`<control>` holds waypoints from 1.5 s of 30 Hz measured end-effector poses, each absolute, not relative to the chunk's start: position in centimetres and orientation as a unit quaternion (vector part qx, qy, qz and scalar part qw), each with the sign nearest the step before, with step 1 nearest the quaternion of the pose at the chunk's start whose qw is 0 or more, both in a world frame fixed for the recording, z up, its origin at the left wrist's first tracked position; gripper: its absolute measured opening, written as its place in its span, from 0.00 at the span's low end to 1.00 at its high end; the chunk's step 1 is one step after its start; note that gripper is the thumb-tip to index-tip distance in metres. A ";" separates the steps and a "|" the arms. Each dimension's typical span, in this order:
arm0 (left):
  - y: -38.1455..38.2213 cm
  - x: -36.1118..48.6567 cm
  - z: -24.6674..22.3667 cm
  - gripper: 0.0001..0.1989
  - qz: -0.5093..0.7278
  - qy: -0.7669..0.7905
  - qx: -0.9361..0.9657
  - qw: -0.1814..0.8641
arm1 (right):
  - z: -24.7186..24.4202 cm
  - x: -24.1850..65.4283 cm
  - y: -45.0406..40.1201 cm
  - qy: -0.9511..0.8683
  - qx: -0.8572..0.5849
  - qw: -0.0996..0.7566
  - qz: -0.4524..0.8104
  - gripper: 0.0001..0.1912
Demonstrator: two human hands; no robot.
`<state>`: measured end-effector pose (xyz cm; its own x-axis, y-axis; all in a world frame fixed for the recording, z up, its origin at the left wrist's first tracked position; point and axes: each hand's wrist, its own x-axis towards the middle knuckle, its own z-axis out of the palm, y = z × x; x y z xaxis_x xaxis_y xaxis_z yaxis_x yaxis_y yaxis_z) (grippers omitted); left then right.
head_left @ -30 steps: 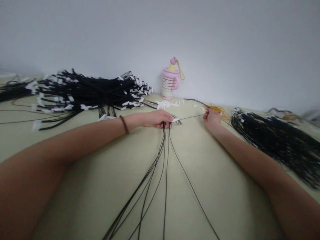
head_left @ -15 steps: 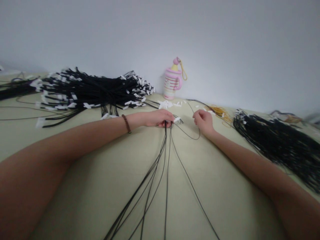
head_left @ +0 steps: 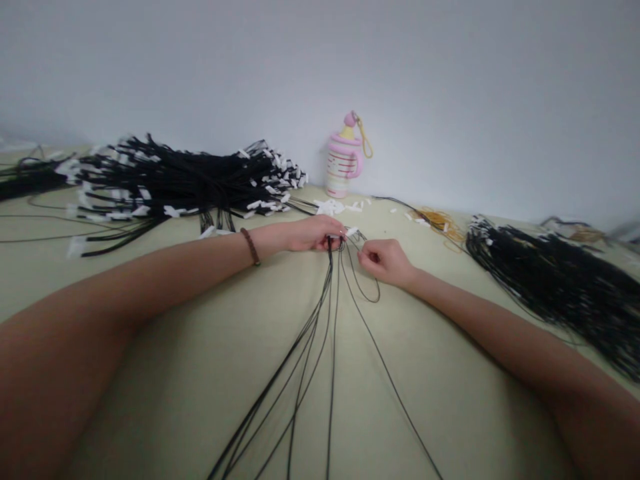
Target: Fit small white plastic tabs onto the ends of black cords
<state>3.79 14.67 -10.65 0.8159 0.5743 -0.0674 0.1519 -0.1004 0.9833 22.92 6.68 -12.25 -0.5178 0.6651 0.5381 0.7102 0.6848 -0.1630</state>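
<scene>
From my remote view I have the left hand (head_left: 314, 235) closed in a tight pinch at the middle of the frame, holding a gathered bunch of thin black cords (head_left: 320, 320) at the point where they meet. The cords fan out from that pinch and run down across the table (head_left: 450, 413) to the bottom edge of the frame. A few small white tags (head_left: 353, 231) stick out just above the pinch, beside the fingers.

The right hand (head_left: 385, 262) sits just to the right of the left hand, near it but not touching. Its fingers are curled in and narrowly closed, right by the loose strands. I cannot tell from here whether they have a strand between them. A slack loop (head_left: 373, 297) of cord hangs just below and to the left of that hand.

A brown bead bracelet (head_left: 250, 247) circles the left wrist. At the upper left, a large bundle of black cords with white tags (head_left: 185, 183) lies on the table, and a smaller dark bundle (head_left: 35, 177) lies beyond it at the far left edge. Another black bundle (head_left: 550, 287) fills the right side. Near the wall (head_left: 320, 67) at top center stands a pink and white cup (head_left: 344, 157), with scattered white scraps (head_left: 330, 207) in front of it and a small tangle of yellow cord (head_left: 439, 223) to its right.
</scene>
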 end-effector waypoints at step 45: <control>14.4 3.8 -10.5 0.07 0.179 0.260 0.725 0.612 | -12.0 22.6 6.9 -0.897 -0.385 0.213 -0.032 0.10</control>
